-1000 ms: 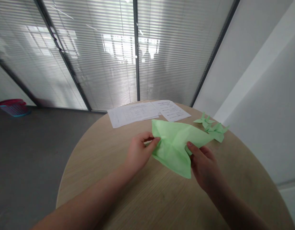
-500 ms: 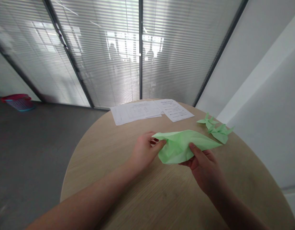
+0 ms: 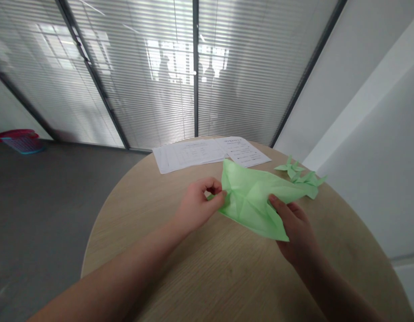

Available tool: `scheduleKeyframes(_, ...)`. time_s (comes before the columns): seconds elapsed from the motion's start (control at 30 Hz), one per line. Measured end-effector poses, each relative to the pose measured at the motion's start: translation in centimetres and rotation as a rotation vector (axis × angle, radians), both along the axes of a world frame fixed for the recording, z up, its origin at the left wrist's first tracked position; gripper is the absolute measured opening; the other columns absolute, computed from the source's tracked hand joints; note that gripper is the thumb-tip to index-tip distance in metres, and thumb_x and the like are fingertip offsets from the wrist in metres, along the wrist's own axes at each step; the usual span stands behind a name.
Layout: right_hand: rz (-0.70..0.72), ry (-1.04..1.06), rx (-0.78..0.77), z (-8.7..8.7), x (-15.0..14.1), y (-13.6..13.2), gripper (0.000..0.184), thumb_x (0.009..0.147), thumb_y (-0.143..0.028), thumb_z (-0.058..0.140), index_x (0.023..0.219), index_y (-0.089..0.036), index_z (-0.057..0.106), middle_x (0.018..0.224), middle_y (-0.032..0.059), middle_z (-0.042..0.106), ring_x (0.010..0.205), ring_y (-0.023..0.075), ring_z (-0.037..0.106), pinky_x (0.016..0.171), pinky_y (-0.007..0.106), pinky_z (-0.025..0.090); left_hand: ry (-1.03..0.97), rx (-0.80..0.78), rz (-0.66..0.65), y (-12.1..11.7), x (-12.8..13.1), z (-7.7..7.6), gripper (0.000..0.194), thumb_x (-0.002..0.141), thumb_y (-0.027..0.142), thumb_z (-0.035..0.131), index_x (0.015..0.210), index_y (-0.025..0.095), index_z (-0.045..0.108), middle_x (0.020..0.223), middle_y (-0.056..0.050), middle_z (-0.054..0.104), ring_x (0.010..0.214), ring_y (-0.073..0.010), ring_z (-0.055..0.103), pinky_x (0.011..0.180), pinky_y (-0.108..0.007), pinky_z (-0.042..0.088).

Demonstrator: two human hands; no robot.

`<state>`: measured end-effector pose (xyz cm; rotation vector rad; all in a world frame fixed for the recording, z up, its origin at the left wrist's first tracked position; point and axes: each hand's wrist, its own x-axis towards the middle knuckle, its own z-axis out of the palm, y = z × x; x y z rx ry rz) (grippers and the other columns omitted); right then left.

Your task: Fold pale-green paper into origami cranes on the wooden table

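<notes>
A creased sheet of light green paper [image 3: 250,192] is held above the round wooden table, partly spread out with fold lines across it. My left hand [image 3: 202,201] pinches its left edge between thumb and fingers. At the lower right, my right hand [image 3: 294,223] grips the paper, thumb on top and the other fingers mostly hidden beneath. Just beyond the sheet's right end lie folded green paper cranes [image 3: 307,179], partly overlapped by it in the view.
White printed sheets [image 3: 189,154] lie at the far side of the wooden table [image 3: 133,214]. Behind stands a glass partition with blinds [image 3: 153,107]; a white wall [image 3: 371,179] rises on the right. A red and blue basket [image 3: 22,141] is on the floor at left.
The green paper has opened out wider: a corner now points up at the left and another hangs down by my right hand. Both hands keep their grip, having shifted slightly.
</notes>
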<state>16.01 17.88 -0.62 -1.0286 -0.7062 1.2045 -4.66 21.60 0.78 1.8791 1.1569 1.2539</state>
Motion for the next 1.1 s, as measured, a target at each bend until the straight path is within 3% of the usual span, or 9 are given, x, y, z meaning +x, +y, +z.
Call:
scheduleKeyframes(0.27,0.014,-0.088,-0.009,0.0,0.8,0.2,0.030,0.072,-0.041,0.082,0.092,-0.020,0.075,0.088,0.0086,0.078,0.074,0.0279,0.073,0.061,0.035,0.058,-0.026,-0.046,-0.021,0.0,-0.4,0.6,0.012,0.078,0.023,0.057,0.067,0.019,0.057,0.068,0.001,0.059,0.064,-0.0126,0.053,0.056,-0.023,0.041)
scheduleKeyframes(0.53,0.006,-0.090,-0.012,0.3,2.4,0.9,0.035,0.064,-0.042,0.088,0.088,-0.019,0.076,0.079,0.0065,0.077,0.060,0.0219,0.069,0.052,0.030,0.054,-0.167,-0.191,-0.104,1.0,-1.0,0.7,0.012,0.075,0.027,0.061,0.068,0.018,0.058,0.065,0.002,0.056,0.059,-0.0111,0.050,0.056,-0.023,0.040)
scheduleKeyframes(0.7,0.090,-0.079,-0.012,1.0,2.9,1.1,0.035,0.064,-0.040,0.088,0.090,-0.020,0.076,0.081,0.0053,0.077,0.058,0.0190,0.067,0.052,0.028,0.054,-0.312,-0.310,-0.119,1.4,-1.2,0.9,0.011,0.072,0.026,0.061,0.067,0.019,0.056,0.063,0.003,0.053,0.057,-0.0104,0.048,0.054,-0.022,0.039)
scheduleKeyframes(0.8,0.162,-0.075,-0.064,0.5,2.9,1.4,0.030,0.066,-0.039,0.086,0.086,-0.020,0.075,0.079,0.0052,0.076,0.060,0.0205,0.068,0.052,0.029,0.056,-0.355,-0.396,-0.097,1.7,-1.1,0.4,0.011,0.073,0.028,0.058,0.068,0.020,0.052,0.058,0.005,0.047,0.050,-0.0092,0.042,0.047,-0.021,0.033)
scheduleKeyframes(0.9,0.277,-0.053,-0.124,-0.8,3.1,2.2,0.028,0.068,-0.037,0.085,0.087,-0.020,0.072,0.082,0.0059,0.076,0.064,0.0215,0.068,0.052,0.033,0.059,-0.240,-0.330,-0.023,2.1,-1.1,-0.7,0.012,0.074,0.029,0.056,0.068,0.020,0.050,0.057,0.006,0.043,0.049,-0.0091,0.039,0.046,-0.020,0.029)
scheduleKeyframes(1.1,0.349,0.082,-0.265,-2.2,2.5,3.1,0.036,0.077,-0.043,0.078,0.104,-0.024,0.065,0.096,0.0062,0.075,0.078,0.0245,0.073,0.057,0.038,0.061,0.141,-0.033,0.081,2.1,-1.0,-2.2,0.006,0.082,0.023,0.054,0.078,0.020,0.057,0.067,0.002,0.061,0.059,-0.0126,0.056,0.054,-0.022,0.039)
